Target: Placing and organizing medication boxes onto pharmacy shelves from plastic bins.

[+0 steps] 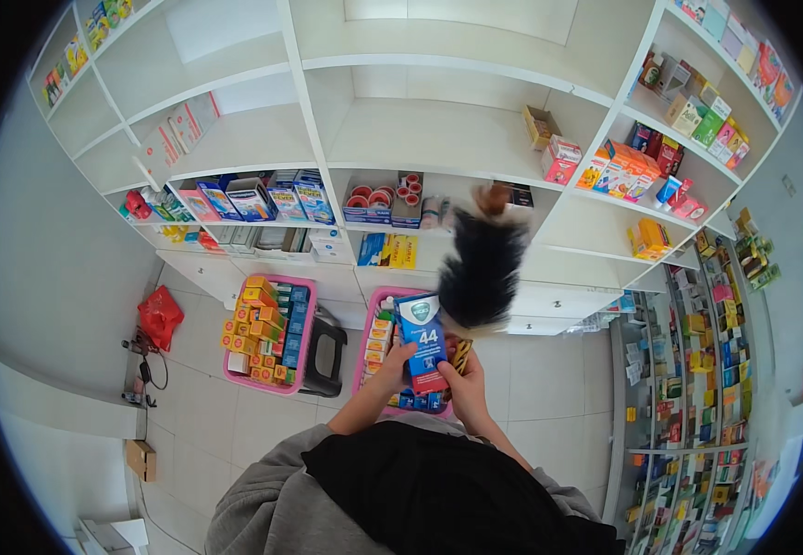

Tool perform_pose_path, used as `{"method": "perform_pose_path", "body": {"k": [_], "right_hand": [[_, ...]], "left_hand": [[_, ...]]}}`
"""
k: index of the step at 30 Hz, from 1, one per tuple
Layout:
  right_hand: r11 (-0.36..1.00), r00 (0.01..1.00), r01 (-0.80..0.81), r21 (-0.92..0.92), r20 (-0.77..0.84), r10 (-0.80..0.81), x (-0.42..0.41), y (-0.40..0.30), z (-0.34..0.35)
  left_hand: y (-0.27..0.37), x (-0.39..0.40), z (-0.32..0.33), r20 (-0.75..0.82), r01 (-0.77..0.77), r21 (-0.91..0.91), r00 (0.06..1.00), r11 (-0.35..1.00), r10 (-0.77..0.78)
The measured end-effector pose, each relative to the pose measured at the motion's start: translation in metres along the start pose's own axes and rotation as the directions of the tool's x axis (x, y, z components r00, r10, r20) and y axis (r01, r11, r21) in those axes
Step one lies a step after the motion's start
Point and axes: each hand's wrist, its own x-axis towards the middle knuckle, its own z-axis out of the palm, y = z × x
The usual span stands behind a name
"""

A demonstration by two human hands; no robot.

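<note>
A blue and red Vicks Formula 44 box [423, 343] is held upright between my two hands over a pink basket [360, 347] of medicine boxes. The fingers of my left hand [396, 369] grip its left edge. My right hand [467, 388] has its thumb on the box's lower right and also holds the yellow and dark patterned handle [462, 354] of what looks like a feather duster. Blurred black feathers [483, 270] rise beyond the box, in front of the shelves, with a brown blurred end above them. The right fingers are partly hidden.
White shelves [443, 135] with medicine boxes stand ahead. Another pink basket [314, 298], full of boxes, is at the left beside a black plastic stool [328, 361]. A red bag [160, 318] and cables lie on the floor further left. A glass display case [620, 416] stands at the right.
</note>
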Motion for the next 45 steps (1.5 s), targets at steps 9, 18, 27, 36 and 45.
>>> {"method": "perform_pose_path", "body": {"k": [9, 18, 27, 36, 45], "right_hand": [[0.980, 0.972, 0.007, -0.199, 0.232, 0.041, 0.011, -0.045, -0.050], [0.925, 0.900, -0.100, -0.367, 0.363, 0.241, 0.004, -0.064, -0.092], [0.854, 0.813, 0.068, -0.516, 0.525, 0.253, -0.026, -0.077, -0.094], [0.864, 0.901, -0.124, -0.489, 0.310, 0.304, -0.046, -0.086, -0.119], [0.843, 0.872, -0.062, -0.534, 0.382, 0.306, -0.078, -0.084, -0.149]], "left_hand": [[0.040, -0.012, 0.007, -0.140, 0.011, -0.302, 0.989, 0.953, -0.056], [0.046, -0.025, -0.011, -0.070, 0.131, -0.469, 0.980, 0.873, -0.185], [0.049, -0.044, 0.014, 0.064, 0.216, -0.499, 0.975, 0.839, -0.213], [0.017, -0.061, 0.011, -0.177, 0.115, -0.314, 0.968, 0.942, -0.177], [0.015, -0.084, 0.031, -0.125, 0.176, -0.350, 0.965, 0.920, -0.231]]}}
